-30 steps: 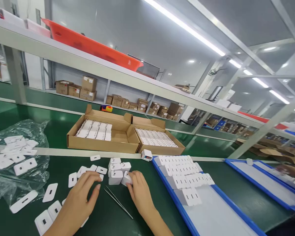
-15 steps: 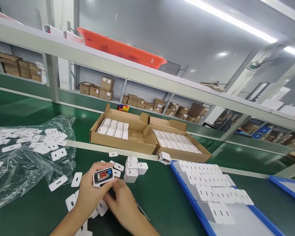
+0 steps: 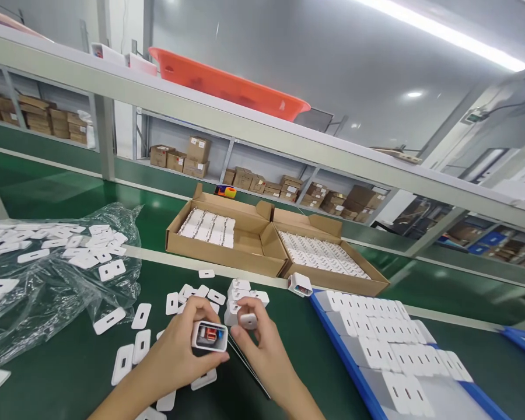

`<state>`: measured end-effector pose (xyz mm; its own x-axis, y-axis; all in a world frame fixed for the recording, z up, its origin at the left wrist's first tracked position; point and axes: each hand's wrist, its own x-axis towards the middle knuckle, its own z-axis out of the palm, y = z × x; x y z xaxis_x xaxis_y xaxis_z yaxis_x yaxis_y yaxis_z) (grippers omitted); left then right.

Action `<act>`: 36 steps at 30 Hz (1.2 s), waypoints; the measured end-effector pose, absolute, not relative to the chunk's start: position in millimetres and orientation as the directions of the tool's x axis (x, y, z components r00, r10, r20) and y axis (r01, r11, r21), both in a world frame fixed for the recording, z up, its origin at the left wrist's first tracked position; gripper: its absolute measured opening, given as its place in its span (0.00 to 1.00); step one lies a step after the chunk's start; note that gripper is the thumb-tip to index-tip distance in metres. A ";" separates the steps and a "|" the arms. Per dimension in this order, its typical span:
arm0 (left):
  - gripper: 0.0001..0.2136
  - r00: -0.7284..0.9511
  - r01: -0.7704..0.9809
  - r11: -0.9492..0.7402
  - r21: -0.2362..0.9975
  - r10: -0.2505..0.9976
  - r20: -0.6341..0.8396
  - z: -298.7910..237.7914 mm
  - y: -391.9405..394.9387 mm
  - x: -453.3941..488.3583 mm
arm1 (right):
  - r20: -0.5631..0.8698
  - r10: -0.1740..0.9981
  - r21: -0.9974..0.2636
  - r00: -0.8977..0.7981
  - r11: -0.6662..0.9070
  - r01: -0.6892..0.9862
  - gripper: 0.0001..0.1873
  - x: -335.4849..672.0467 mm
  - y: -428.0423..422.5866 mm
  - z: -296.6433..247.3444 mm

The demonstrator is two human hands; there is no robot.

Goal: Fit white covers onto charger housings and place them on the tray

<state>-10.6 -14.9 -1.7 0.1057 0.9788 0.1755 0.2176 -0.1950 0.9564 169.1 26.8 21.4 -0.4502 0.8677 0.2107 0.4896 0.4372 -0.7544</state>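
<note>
Left hand: its fingers wrap around an open white housing [image 3: 210, 336], open end toward the camera, red and blue parts visible inside; this is the left hand [image 3: 181, 344].
Right hand: the right hand [image 3: 265, 350] sits just beside it, its fingers pinching a small white piece [image 3: 248, 321]; whether that is a plate or a block end is hard to tell.
Tweezers: the tweezers [image 3: 250, 368] lie on the table [image 3: 315, 373], partly under the right hand.
White blocks: a small cluster of white blocks [image 3: 233, 314] stands just behind the right hand.
Slotted plates: loose slotted plates [image 3: 122, 364] lie around the left arm, unfitted.
Blue-edged tray: the blue-edged tray [image 3: 347, 357] bears several rows of slotted blocks [image 3: 387, 328], which look finished; the held housing lacks its end plate, so work appears partway, with many plates left.
Plastic bag: more white plates lie on the clear plastic bag [image 3: 65, 309].
Left carton: the left carton [image 3: 225, 258] holds rows of white parts in its left portion.
Right carton: the right carton [image 3: 332, 281] holds closely packed white parts.
Spare housing: another open housing [image 3: 300, 284] rests near the right carton's front.
</note>
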 end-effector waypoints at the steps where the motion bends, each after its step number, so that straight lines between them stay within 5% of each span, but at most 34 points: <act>1: 0.23 0.167 0.223 -0.143 0.964 0.980 0.107 1.1 -16.1 -9.1 | 0.168 0.859 -0.757 -0.483 0.426 0.495 0.08 170.3 24.9 29.0; 5: 0.31 0.314 0.329 -0.050 0.943 0.948 -0.059 8.3 -20.2 -3.5 | -0.014 0.799 -0.643 -0.601 0.453 0.617 0.09 168.1 17.5 38.1; 11: 0.34 0.400 0.397 -0.007 0.918 0.901 -0.166 2.8 -23.6 2.9 | 0.128 0.635 -0.433 -0.762 0.727 0.533 0.12 177.3 11.1 18.0; 23: 0.27 0.371 0.473 0.038 0.880 0.898 -0.238 -0.6 -24.7 10.0 | 0.119 0.693 -0.620 -0.711 0.612 0.492 0.14 184.1 10.2 -16.6; 27: 0.27 0.221 0.616 -0.191 0.764 0.973 0.064 -20.2 -24.9 24.4 | 0.105 0.748 -0.619 -0.655 0.565 0.546 0.16 185.9 13.7 -19.8; 30: 0.21 0.199 0.723 -0.398 0.565 0.903 0.382 -40.3 -24.0 36.0 | 0.112 0.809 -0.624 -0.577 0.509 0.593 0.18 184.5 14.5 -19.5; 36: 0.16 0.156 0.790 -0.453 0.414 0.801 0.578 -51.1 -23.0 35.2 | 0.135 0.873 -0.699 -0.469 0.419 0.579 0.20 178.0 14.5 -14.1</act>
<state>35.2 -23.0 -51.1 0.1565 0.8012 0.5776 0.7897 -0.4528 0.4140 178.0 14.5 -14.1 -0.4690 0.8728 0.1354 0.5786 0.4195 -0.6995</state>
